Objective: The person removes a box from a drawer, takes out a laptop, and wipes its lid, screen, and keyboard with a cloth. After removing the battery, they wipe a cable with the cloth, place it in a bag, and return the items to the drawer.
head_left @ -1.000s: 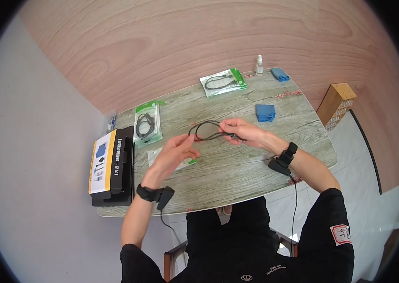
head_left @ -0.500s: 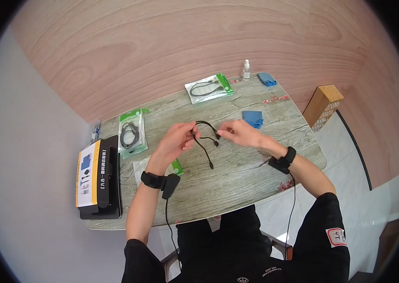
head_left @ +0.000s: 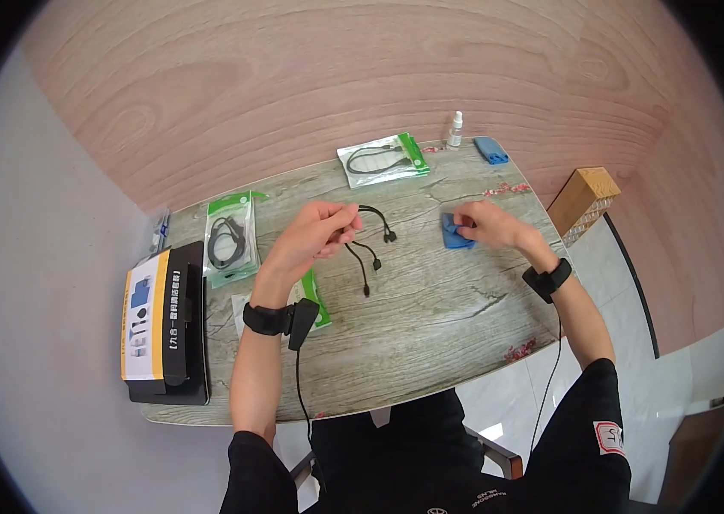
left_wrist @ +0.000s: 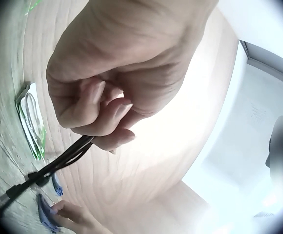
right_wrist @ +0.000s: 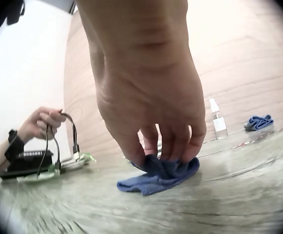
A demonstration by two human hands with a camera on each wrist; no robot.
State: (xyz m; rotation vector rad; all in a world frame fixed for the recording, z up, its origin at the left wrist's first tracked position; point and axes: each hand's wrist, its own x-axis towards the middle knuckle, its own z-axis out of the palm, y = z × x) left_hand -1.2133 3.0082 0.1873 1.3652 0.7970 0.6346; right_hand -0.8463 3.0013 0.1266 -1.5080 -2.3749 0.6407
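Observation:
My left hand [head_left: 312,238] is raised over the middle of the table and grips a black cable [head_left: 388,235]. Its strands hang from the curled fingers, with several plug ends dangling, and the gripped part is hidden in the hand. On the right side of the table, my right hand [head_left: 497,228] points downward and pinches a blue cloth [right_wrist: 156,181] between thumb and fingertips. The middle of the cloth bunches up under the fingers, while its front edge lies spread on the tabletop.
Bagged cables lie at the back [head_left: 379,163] and left [head_left: 242,261]; a flat green-and-white packet [head_left: 319,313] lies under the left forearm. A black, yellow and white box [head_left: 175,321] stands at the left edge. A spray bottle [head_left: 455,133] and second blue cloth [head_left: 491,151] are at the back right.
The right hand has let go of the cable and moved right onto the blue cloth, pinching it. The left hand alone now holds the cable, whose ends hang loose.

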